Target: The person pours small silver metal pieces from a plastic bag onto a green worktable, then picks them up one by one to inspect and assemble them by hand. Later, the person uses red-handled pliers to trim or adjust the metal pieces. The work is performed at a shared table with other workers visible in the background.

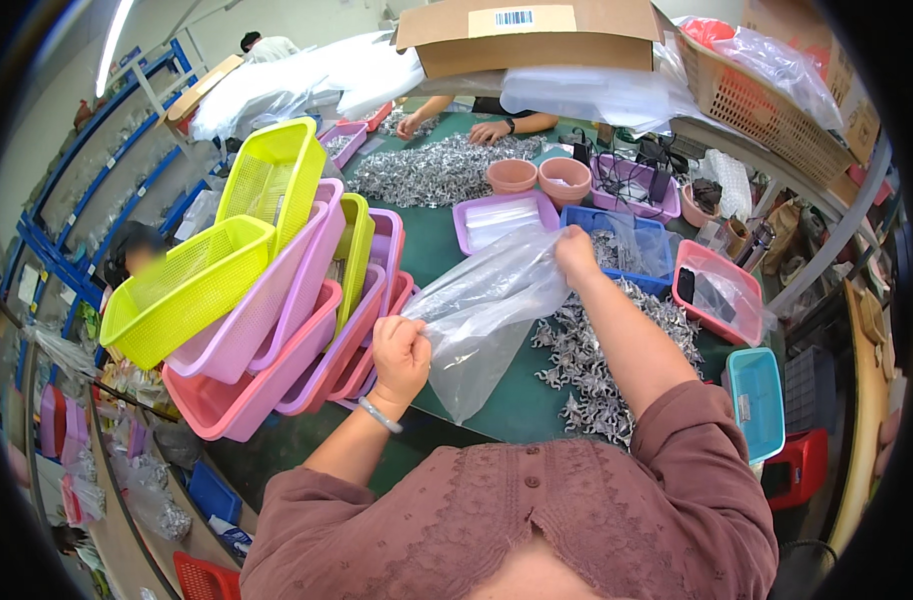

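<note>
A large clear plastic bag (482, 300) stretches between my two hands above the green table. My left hand (402, 355) is closed on the bag's near left edge, and a pale bangle rings that wrist. Up and to the right, my right hand (575, 255) pinches the bag's other edge. The bag looks flat, with nothing visible inside. Just beside my right forearm lies a heap of small silvery metal pieces (602, 365). Behind the bag sits a lilac tray (464, 238) with flat clear bags in it.
Stacked yellow-green (187, 285), purple and pink baskets rise at my left. At the right stand a blue basket (632, 280), a pink tray (712, 325) and a teal bin (755, 405). Across the table, another person's hands (492, 131) work by a larger metal heap (427, 170). A cardboard box (532, 50) sits overhead.
</note>
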The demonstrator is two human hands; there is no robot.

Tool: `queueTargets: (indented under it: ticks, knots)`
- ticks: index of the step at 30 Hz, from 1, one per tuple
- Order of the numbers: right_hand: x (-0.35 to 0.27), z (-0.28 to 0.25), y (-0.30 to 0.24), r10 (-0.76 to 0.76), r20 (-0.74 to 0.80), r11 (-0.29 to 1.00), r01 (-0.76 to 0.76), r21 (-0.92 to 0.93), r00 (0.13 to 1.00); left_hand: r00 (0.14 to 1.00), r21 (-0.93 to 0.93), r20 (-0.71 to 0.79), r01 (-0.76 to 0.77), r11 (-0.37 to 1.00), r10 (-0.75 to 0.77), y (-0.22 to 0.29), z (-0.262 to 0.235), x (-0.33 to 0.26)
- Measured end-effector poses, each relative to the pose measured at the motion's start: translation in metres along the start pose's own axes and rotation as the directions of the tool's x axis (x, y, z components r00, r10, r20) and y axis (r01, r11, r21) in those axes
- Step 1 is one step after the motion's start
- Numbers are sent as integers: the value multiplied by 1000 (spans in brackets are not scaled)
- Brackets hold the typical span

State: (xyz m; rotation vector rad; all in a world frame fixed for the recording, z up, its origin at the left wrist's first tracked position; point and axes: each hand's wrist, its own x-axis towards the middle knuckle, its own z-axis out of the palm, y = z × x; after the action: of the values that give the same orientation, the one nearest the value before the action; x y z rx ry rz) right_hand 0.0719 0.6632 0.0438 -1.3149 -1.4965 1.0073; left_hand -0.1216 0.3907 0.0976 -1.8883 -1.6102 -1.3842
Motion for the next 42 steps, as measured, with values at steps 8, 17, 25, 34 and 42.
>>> queueTargets:
  ticks: [8,17,25,34,42]
  knots:
    - [-104,-5,-121,-633,755,456,870,186,170,1000,69,30,-11,998,9,-3,10,-17]
    - [-146,28,-90,-349,906,218,961,-170,240,970,157,187,124,980,-153,6,8,-18]
    - [-167,35,-64,-766,643,-140,983,-119,-31,841,448,453,71,891,-295,-1,-6,35]
    - [-162,7,-64,-790,613,-133,978,-163,-5,735,596,474,139,791,-486,-82,41,36]
    - [-143,-28,-22,-609,702,107,915,-390,370,840,561,162,354,748,-519,-87,41,68]
